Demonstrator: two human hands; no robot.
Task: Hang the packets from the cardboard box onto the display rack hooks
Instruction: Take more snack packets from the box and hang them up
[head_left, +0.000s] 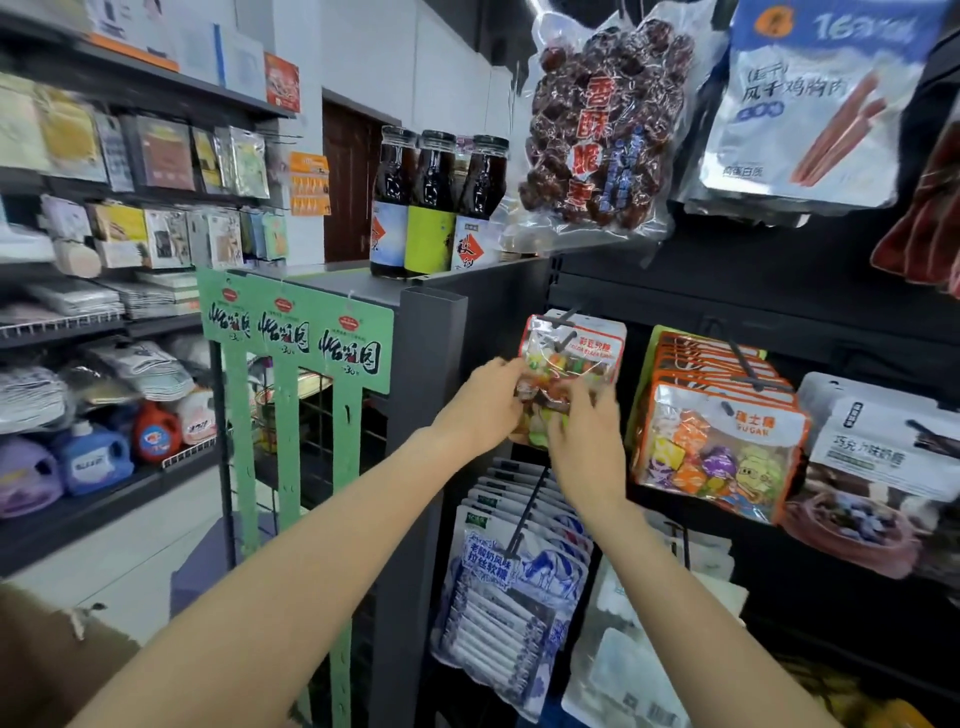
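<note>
- Clear plastic with an orange-and-white header: the candy packet (571, 364) sits just right of the frame's middle, its top on a dark hook (563, 332) of the black rack (779, 280).
- Both hands hold the packet's lower half: the left hand (480, 410) grips its left edge with curled fingers, and the right hand (584, 441) pinches its bottom from below, thumb on the front.
- Whether the hook already passes through the packet's hole I cannot tell; the hook tip shows in front of the header.
- Just right, a stack of orange sugar packets (722, 431) hangs on its own hook.
- Further right, at the frame's edge, hang white chocolate packets (872, 467).
- Below the hands, blue-and-white milk-candy packets (514, 587) hang in a row on a lower hook.
- Upper right of the frame: a clear bag of dark red dates (602, 124), and beside it a blue-and-white jerky bag (810, 104).
- On top of the grey shelf end (431, 322), above the hands, stand three dark bottles (436, 202) side by side.
- Left of the hands is a green stand (296, 332) with black lettering across its top.
- Far left, shelves (104, 218) carry small packets, with detergent jugs (98, 452) on a lower level.
- A brown cardboard flap (47, 654) shows in the lower left corner.
</note>
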